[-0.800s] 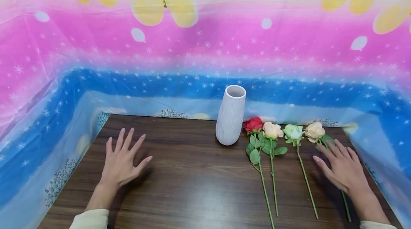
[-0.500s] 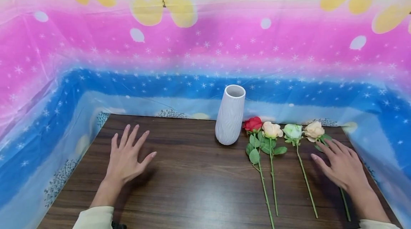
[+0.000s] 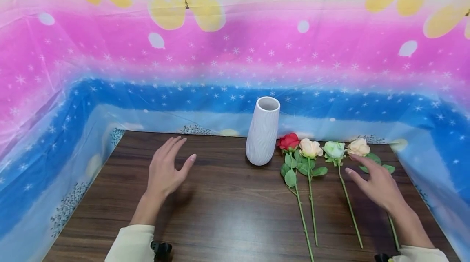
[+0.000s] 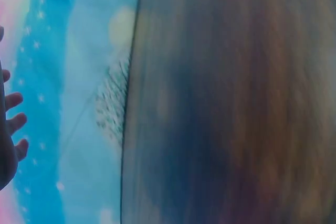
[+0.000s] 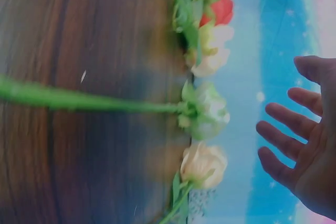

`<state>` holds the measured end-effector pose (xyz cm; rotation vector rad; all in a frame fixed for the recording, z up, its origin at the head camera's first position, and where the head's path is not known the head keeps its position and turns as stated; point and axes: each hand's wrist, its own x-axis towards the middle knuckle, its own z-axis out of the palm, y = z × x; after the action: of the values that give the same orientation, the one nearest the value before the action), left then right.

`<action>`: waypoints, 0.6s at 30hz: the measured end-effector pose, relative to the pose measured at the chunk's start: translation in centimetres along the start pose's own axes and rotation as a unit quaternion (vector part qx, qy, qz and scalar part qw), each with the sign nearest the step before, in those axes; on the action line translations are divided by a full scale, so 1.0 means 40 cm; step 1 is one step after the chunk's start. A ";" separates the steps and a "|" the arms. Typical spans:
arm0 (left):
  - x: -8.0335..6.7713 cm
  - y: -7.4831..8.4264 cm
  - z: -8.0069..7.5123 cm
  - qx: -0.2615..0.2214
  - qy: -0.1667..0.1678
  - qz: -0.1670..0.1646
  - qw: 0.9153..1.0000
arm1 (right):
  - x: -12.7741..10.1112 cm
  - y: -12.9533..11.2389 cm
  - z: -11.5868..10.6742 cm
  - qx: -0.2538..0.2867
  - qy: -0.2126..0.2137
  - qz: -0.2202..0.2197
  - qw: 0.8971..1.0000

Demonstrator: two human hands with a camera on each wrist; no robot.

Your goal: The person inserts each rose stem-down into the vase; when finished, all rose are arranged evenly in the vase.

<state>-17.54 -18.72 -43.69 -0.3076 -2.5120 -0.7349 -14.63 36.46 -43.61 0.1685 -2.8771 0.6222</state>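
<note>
My left hand [image 3: 164, 171] hovers over the left part of the table with its fingers extended and the thumb apart; it holds nothing. On the right, my right hand [image 3: 380, 184] hangs above the stem of the rightmost cream rose [image 3: 358, 147], fingers spread and nothing in them. A pale green rose [image 3: 334, 150] lies just left of that hand. Further left lie another cream rose [image 3: 311, 148] and a red rose [image 3: 289, 141], stems toward me. Beside the red bloom a white ribbed vase [image 3: 262, 131] stands upright. The right wrist view shows the right palm [image 5: 315, 145] apart from the blooms.
The dark wooden table [image 3: 220, 209] ends at a printed cloth [image 3: 205, 62] that hangs behind it and along both sides. Black wrist devices [image 3: 161, 249] show at the cuffs. In the left wrist view the table surface is blurred.
My left hand has moved right and slightly forward, turning and bringing its fingers closer together. My right hand has shifted a little left and turned, uncovering more leaves of the rightmost rose.
</note>
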 end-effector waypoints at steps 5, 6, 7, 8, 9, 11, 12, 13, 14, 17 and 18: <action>0.035 0.055 0.020 -0.070 0.002 -0.010 0.998 | 0.008 -0.029 0.005 0.069 0.008 -0.010 0.998; 0.042 0.064 0.023 -0.083 0.001 -0.011 0.996 | 0.010 -0.035 0.007 0.078 0.008 -0.011 0.997; 0.051 0.073 0.025 -0.099 0.000 -0.012 0.995 | 0.011 -0.040 0.008 0.087 0.007 -0.011 0.996; 0.059 0.082 0.028 -0.114 -0.002 -0.014 0.993 | 0.013 -0.044 0.010 0.098 0.004 -0.012 0.995; 0.067 0.091 0.030 -0.129 -0.004 -0.015 0.991 | 0.014 -0.048 0.011 0.111 0.000 -0.012 0.994; 0.085 0.108 0.035 -0.163 -0.007 -0.017 0.986 | 0.017 -0.057 0.015 0.129 -0.010 -0.008 0.992; 0.093 0.117 0.037 -0.180 -0.009 -0.017 0.983 | 0.019 -0.062 0.016 0.138 -0.015 -0.006 0.990; 0.101 0.127 0.040 -0.199 -0.012 -0.018 0.980 | 0.021 -0.067 0.019 0.148 -0.020 -0.005 0.989; 0.109 0.136 0.043 -0.216 -0.014 -0.018 0.976 | 0.023 -0.072 0.022 0.158 -0.024 -0.005 0.987; 0.129 0.163 0.058 -0.259 -0.021 -0.018 0.965 | 0.032 -0.087 0.034 0.185 -0.037 -0.001 0.982; 0.135 0.172 0.064 -0.271 -0.024 -0.020 0.962 | 0.035 -0.092 0.040 0.197 -0.042 0.002 0.979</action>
<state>-20.77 -11.20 -39.69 -0.4653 -2.3212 -1.4447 -15.70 32.37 -43.26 0.2493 -2.7962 1.2097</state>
